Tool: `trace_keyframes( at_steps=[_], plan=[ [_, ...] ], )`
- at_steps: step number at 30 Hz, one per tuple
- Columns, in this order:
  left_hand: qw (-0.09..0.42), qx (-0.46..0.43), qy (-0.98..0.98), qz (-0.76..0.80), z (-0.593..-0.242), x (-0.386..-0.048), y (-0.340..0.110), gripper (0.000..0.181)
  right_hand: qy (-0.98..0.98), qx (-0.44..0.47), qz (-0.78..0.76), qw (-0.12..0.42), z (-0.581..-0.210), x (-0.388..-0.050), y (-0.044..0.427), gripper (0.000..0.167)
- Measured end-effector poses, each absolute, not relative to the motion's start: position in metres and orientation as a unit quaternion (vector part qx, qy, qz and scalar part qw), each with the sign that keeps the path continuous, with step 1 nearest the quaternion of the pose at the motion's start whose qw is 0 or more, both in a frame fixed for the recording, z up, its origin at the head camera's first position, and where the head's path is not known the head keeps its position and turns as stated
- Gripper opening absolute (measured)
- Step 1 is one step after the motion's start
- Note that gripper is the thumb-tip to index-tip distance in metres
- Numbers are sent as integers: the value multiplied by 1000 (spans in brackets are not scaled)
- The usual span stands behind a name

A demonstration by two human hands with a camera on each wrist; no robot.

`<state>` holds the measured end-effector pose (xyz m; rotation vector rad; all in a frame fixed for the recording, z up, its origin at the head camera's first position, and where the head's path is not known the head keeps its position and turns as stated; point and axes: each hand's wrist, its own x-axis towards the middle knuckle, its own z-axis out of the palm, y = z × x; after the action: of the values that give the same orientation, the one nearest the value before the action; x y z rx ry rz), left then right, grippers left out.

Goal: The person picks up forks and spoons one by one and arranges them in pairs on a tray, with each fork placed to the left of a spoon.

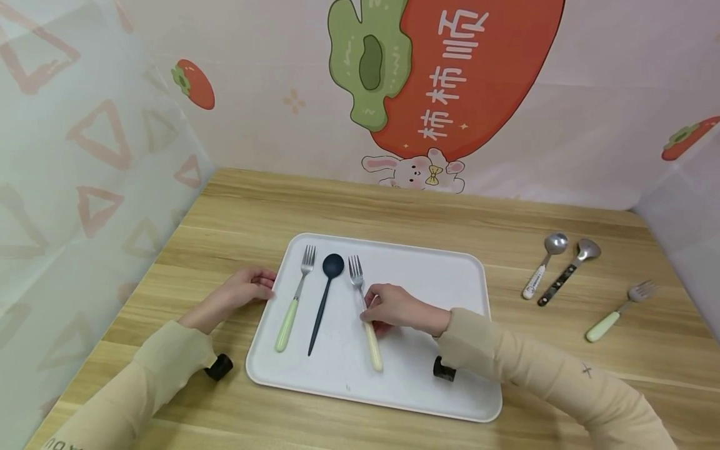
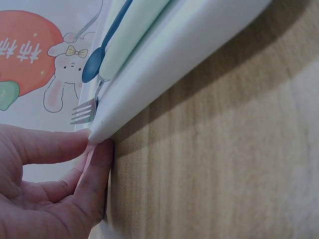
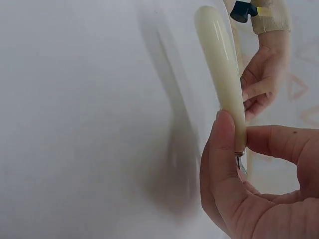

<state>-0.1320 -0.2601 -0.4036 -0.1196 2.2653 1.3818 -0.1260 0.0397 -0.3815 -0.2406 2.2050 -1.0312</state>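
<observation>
A white rectangular tray point(image 1: 433, 265) lies on the wooden table. My left hand point(image 1: 243, 291) pinches its left rim, thumb above and fingers beneath, as the left wrist view point(image 2: 50, 184) shows. Over the tray, my right hand point(image 1: 402, 307) holds a fork with a cream handle point(image 1: 372, 349) between thumb and fingers, near where handle meets metal. In the right wrist view, the cream handle point(image 3: 222, 64) casts a separate shadow on the tray. To its left lie a black spoon point(image 1: 320, 312) and a fork with a light green handle point(image 1: 288, 325), tines pointing away.
On the table right of the tray lie a spoon with a white patterned handle point(image 1: 534, 281), a spoon with a black handle point(image 1: 558, 285) and another green-handled fork point(image 1: 604, 326). A printed backdrop point(image 1: 270, 137) rises behind the table.
</observation>
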Motion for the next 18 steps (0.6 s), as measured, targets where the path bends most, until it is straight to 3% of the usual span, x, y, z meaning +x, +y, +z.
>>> trace_keyframes(
  at_steps=[18],
  plan=[
    [233, -29, 819, 523, -403, -130, -260, 43, 797, -6, -510, 322, -387, -121, 23, 20]
  ],
)
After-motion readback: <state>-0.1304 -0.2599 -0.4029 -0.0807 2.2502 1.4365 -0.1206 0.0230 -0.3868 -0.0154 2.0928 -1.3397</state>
